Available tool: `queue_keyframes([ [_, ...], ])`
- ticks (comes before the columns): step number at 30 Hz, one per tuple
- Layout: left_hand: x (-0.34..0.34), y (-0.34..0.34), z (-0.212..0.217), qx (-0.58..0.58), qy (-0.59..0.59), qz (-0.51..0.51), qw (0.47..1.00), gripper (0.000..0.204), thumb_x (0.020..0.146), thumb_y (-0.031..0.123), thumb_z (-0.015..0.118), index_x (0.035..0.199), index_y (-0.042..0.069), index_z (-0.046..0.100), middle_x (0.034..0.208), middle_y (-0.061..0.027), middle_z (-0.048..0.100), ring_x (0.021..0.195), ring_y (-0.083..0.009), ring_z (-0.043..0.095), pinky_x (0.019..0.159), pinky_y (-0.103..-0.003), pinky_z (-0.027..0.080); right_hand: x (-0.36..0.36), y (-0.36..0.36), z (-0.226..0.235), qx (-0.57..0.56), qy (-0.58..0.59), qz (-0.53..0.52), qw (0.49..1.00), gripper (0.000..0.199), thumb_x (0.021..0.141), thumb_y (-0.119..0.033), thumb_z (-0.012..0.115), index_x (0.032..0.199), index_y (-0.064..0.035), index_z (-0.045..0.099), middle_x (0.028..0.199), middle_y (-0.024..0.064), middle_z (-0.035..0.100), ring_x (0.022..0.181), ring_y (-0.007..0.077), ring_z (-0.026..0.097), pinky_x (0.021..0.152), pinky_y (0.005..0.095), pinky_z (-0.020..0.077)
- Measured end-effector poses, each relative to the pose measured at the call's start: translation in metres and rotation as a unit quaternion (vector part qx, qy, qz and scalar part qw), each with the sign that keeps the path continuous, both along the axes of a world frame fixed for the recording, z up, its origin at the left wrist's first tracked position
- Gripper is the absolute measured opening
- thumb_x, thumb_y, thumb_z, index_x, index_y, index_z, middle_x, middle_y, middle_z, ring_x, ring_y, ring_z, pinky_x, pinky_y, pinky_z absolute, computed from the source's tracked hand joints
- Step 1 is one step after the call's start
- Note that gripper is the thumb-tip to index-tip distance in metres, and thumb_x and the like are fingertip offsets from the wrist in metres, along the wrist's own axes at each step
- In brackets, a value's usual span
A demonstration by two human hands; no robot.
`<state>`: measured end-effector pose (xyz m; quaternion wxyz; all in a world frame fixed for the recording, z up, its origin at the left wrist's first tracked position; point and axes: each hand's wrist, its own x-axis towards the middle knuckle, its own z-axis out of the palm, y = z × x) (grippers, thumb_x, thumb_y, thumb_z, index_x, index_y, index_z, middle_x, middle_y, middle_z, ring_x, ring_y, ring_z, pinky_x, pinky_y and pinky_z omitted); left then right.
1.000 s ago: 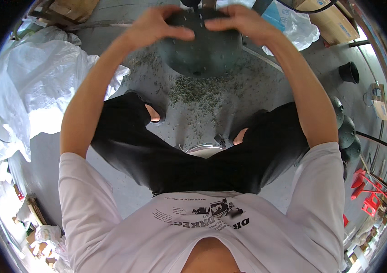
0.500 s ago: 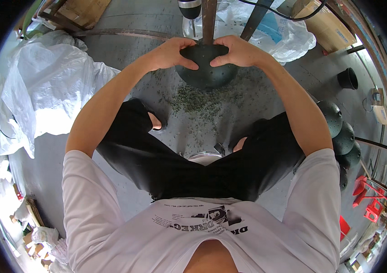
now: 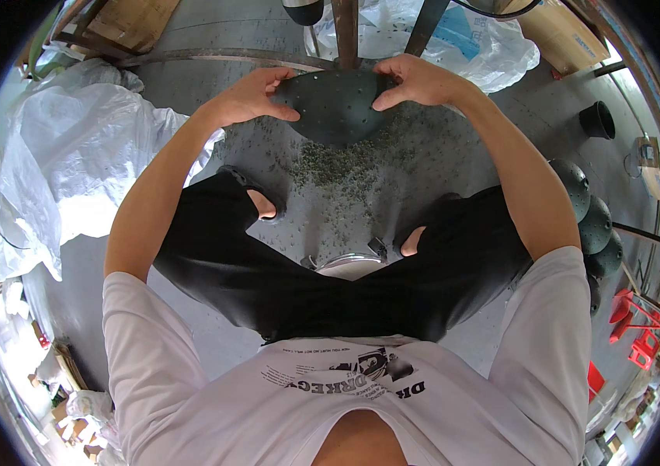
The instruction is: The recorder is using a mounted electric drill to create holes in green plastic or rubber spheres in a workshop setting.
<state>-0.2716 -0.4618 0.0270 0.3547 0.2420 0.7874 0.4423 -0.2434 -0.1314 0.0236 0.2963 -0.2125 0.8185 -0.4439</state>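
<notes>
Two hands share one dark dome-shaped pot, and that pot is the landmark for everything here. Nearest the person, below the pot, lies a scatter of small green-grey chips on the grey floor, between the sandalled feet.

The left hand pinches the pot's left rim, the right hand its right rim; each grip is closed on the rim, thumb under, fingers over. The pot hangs off the floor, tilted with its perforated outside facing the camera, so whether anything is inside cannot be told. My judgement: the step in hand is working the pot against the upright post just beyond it. The next move calls for an even two-sided hold so the rim does not slip.

Right of the pot, well apart, is a stack of like dark domes. A small black pot stands farther right, contents hidden. Left of the pot lie crumpled white sacks; beyond it, a clear plastic bag holding something blue.
</notes>
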Motion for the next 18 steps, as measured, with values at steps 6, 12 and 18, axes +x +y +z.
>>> queue_keyframes([
  [6,-0.003,-0.003,-0.006,0.016,0.069,0.007,0.997,0.078,0.073,0.027,0.090,0.135,0.000,0.053,0.121,-0.0109,0.064,0.116,-0.0228,0.058,0.107,-0.038,0.042,-0.004,-0.004,-0.001,-0.056,0.038,-0.034,0.997,0.052,0.081,-0.029,0.083,0.122,-0.0010,0.068,0.110,0.0076,0.072,0.104,0.0196,0.065,0.096,0.0336,0.0466],
  [12,0.001,0.008,-0.006,0.012,0.238,-0.009,0.971,0.086,0.067,0.034,0.093,0.136,0.004,0.052,0.128,-0.0131,0.061,0.124,-0.0276,0.055,0.108,-0.040,0.042,-0.007,-0.016,-0.002,-0.042,0.053,-0.015,0.998,0.050,0.083,-0.030,0.080,0.120,0.0006,0.066,0.110,0.0112,0.071,0.110,0.0235,0.063,0.097,0.0348,0.0464],
  [18,0.010,0.030,0.007,-0.033,0.217,-0.046,0.974,0.080,0.067,0.031,0.092,0.132,0.004,0.054,0.119,-0.0129,0.066,0.115,-0.0277,0.060,0.102,-0.039,0.045,-0.004,-0.035,-0.009,-0.023,0.128,-0.001,0.991,0.048,0.088,-0.019,0.075,0.128,-0.0010,0.056,0.121,0.0096,0.064,0.114,0.0195,0.058,0.102,0.0352,0.0426],
])
